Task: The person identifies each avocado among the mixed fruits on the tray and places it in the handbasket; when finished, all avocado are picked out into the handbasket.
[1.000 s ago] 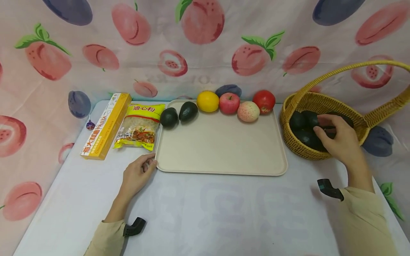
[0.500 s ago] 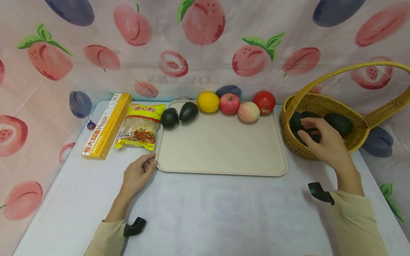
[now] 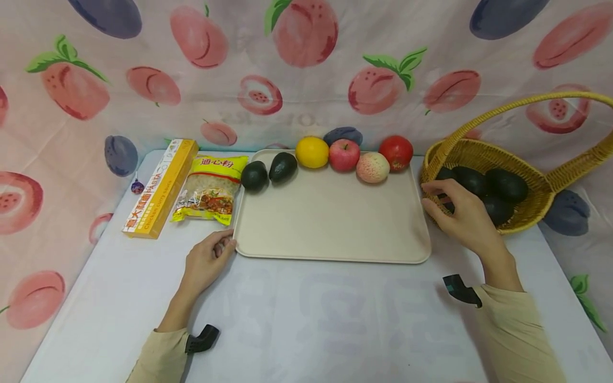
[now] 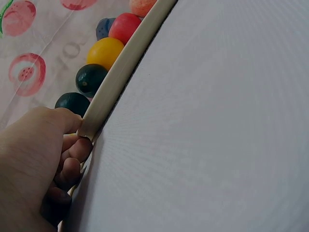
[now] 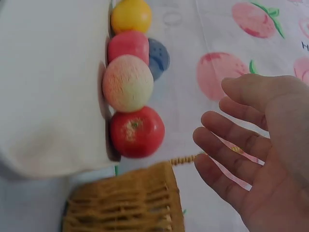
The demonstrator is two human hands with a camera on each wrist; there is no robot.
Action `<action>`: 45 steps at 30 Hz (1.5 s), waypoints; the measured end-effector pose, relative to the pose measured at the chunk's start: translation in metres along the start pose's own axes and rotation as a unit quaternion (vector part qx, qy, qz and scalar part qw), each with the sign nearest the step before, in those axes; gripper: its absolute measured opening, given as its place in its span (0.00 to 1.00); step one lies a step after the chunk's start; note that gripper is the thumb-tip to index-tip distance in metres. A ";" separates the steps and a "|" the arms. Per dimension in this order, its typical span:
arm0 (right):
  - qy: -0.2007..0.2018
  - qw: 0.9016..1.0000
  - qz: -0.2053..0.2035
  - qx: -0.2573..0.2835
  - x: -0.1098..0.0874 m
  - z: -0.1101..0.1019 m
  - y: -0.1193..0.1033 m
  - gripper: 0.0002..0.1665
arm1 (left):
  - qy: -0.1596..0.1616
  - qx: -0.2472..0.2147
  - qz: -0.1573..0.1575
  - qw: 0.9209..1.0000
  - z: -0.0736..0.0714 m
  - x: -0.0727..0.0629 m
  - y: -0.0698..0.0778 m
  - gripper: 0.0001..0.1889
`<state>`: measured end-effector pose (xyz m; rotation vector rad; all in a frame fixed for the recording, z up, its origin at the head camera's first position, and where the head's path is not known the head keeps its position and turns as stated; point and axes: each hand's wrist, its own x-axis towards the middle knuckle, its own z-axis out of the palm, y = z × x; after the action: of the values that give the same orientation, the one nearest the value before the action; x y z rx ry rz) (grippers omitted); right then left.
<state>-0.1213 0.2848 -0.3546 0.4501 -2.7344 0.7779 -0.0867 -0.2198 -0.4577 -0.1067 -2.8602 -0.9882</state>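
My left hand (image 3: 206,260) is at the front left corner of a beige tray (image 3: 330,229); in the left wrist view its thumb and curled fingers hold the tray's rim (image 4: 104,104). On the tray's back edge stand two dark green avocados (image 3: 282,168), a yellow lemon (image 3: 312,152), a red-pink apple (image 3: 344,155) and a pale pink peach (image 3: 373,167). My right hand (image 3: 462,215) hovers over the left front rim of a wicker basket (image 3: 536,213), fingers spread and slightly bent with nothing in them. Several avocados (image 3: 506,186) lie inside the basket, partly hidden by that hand.
A red round fruit (image 3: 396,153) sits at the tray's back right corner. Left of the tray lie a yellow bag of pasta (image 3: 210,189) and a long yellow pasta box (image 3: 160,191). The basket's tall handle (image 3: 522,99) arches over it. A fruit-print cloth (image 3: 297,96) hangs behind.
My right hand has moved left from deep inside the basket to its left rim, with no avocado in it. More avocados in the basket now show. My left hand stays on the tray.
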 end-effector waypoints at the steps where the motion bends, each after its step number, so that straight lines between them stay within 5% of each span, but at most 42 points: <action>1: -0.003 1.000 0.002 0.004 0.001 0.002 -0.001 0.21 | 0.000 0.000 0.001 1.000 0.000 0.000 0.000 0.17; 16: -0.030 0.997 -0.054 0.051 0.024 0.048 -0.026 0.19 | -0.003 0.003 -0.003 1.000 -0.003 -0.002 0.001 0.17; 30: -0.070 0.993 -0.064 0.069 0.048 0.085 -0.068 0.21 | 0.004 0.004 0.005 1.000 -0.001 0.000 -0.002 0.17; 45: -0.097 0.990 -0.063 0.084 0.061 0.123 -0.085 0.21 | -0.004 0.005 0.000 1.000 0.000 0.001 0.000 0.17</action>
<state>-0.1664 0.1355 -0.3957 0.7646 -2.7909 0.9832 -0.0876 -0.2197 -0.4572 -0.1098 -2.8723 -0.9760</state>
